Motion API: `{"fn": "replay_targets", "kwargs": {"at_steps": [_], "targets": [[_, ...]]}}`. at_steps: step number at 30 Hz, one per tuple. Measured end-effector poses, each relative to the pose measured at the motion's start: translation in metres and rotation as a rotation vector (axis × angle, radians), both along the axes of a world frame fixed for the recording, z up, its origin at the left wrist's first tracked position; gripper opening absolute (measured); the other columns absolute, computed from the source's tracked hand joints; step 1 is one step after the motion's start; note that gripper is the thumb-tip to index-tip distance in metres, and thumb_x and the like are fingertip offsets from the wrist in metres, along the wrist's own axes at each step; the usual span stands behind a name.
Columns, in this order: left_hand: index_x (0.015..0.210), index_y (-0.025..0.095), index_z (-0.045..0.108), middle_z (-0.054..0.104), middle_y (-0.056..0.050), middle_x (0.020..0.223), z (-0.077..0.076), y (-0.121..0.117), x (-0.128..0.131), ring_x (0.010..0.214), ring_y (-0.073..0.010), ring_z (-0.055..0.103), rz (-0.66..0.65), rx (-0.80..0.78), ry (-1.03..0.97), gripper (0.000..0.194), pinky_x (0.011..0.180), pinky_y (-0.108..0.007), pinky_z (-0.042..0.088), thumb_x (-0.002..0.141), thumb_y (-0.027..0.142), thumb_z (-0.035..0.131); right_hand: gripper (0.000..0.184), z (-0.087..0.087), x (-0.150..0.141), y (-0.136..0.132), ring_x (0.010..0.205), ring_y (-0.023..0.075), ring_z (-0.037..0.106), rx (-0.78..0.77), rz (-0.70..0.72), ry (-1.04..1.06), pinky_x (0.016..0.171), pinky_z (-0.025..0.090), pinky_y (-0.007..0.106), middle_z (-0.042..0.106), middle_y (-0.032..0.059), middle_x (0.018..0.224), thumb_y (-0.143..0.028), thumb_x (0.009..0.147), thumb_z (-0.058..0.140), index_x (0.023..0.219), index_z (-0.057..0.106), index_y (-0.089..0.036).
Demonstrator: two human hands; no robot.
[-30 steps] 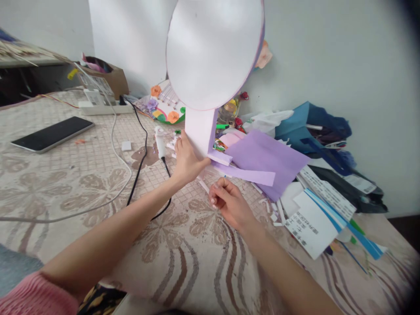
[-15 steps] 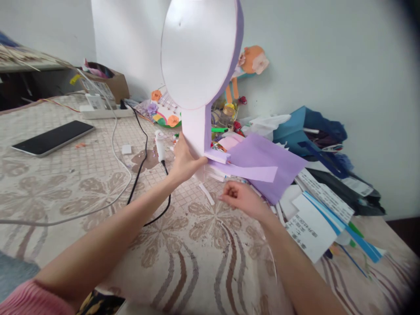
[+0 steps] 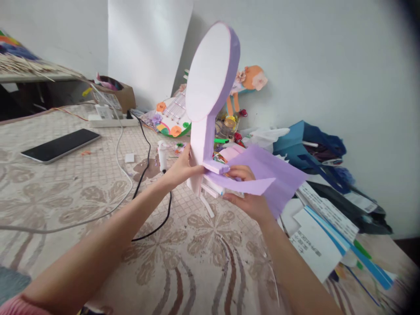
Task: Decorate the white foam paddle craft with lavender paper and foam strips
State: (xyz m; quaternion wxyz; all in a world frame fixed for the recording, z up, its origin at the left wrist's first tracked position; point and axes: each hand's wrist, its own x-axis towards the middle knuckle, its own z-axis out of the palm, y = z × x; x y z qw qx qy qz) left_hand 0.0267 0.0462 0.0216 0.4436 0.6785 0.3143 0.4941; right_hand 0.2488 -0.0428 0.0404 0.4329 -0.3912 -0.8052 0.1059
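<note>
A white board cutout with a rounded top, a narrow stem and a short arm stands upright, its side edge covered in purple paper. My left hand is closed around the stem, thumb in front. From the base of the cutout a loose purple paper strip sticks out to the right. My right hand reaches round this strip, fingers above and partly behind it, thumb below and apart. Under the strip sits a small white piece. A purple paper sheet lies behind my right hand.
A white glue gun with a black cord stands left of the cutout. Further left lie a phone or tablet and a power strip. Flower crafts are at the back. At right are a blue bag and printed papers.
The cutout has turned and sits lower in view, showing more of its purple edge. My right hand has moved up and opened around the paper strip.
</note>
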Motion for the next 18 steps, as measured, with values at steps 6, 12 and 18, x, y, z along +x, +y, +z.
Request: {"fn": "replay_targets", "kwargs": {"at_steps": [6,12,18], "targets": [[0.142,0.017,0.043,0.047,-0.016,0.148,0.002,0.003,-0.01,0.135,-0.0365,0.046,-0.056,-0.002,0.078,0.083,0.116,-0.058,0.033,0.065,0.031,0.071,0.048,0.002,0.002,0.009,0.124,0.029,0.052,-0.061,0.144,-0.051,0.105,0.043,0.048,0.055,0.0094,0.127,-0.048,0.083,0.071,0.126,0.055,-0.032],[0.144,0.019,0.043,0.052,-0.016,0.142,-0.003,0.005,-0.01,0.132,-0.0376,0.05,-0.062,0.002,0.08,0.084,0.111,-0.061,0.04,0.066,0.029,0.07,0.037,-0.011,0.0,0.013,0.121,0.0288,0.052,-0.049,0.171,0.017,0.105,0.043,0.049,0.056,0.0093,0.125,-0.04,0.089,0.063,0.124,0.055,-0.032],[0.146,0.02,0.039,0.047,-0.015,0.148,-0.003,0.002,-0.005,0.141,-0.0364,0.04,-0.179,-0.077,-0.018,0.089,0.117,-0.057,0.033,0.063,0.023,0.071,0.038,-0.014,-0.003,0.005,0.121,0.0301,0.051,-0.078,0.155,0.009,0.104,0.042,0.048,0.054,0.0105,0.125,-0.045,0.09,0.061,0.124,0.054,-0.03]]}}
